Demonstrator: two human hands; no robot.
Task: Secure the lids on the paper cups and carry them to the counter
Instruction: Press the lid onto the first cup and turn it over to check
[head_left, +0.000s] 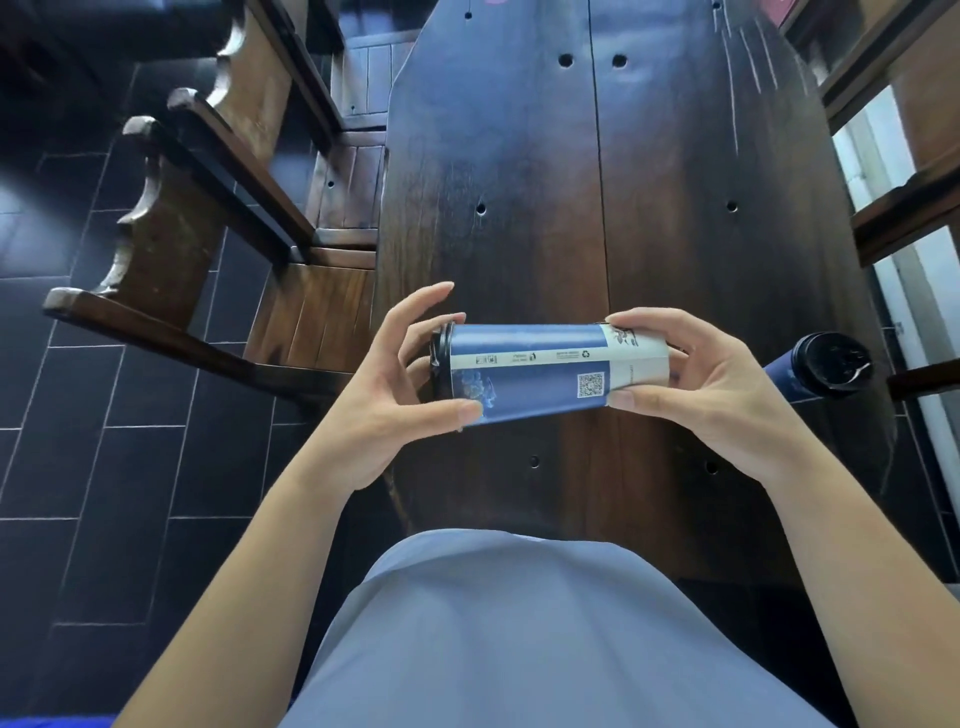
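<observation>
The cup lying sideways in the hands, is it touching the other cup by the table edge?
Apart. The head view shows the held cup gripped between the left hand and right hand, whose palm sits between it and the second cup.

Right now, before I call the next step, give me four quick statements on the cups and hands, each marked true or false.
1. Both hands hold one blue paper cup sideways above the table. True.
2. Its black lid faces the right hand. False: it faces the left hand; the right hand grips the base.
3. A second cup with a black lid stands right of the hands. True.
4. The held cup rests on a chair. False: the hands hold it up.
</observation>
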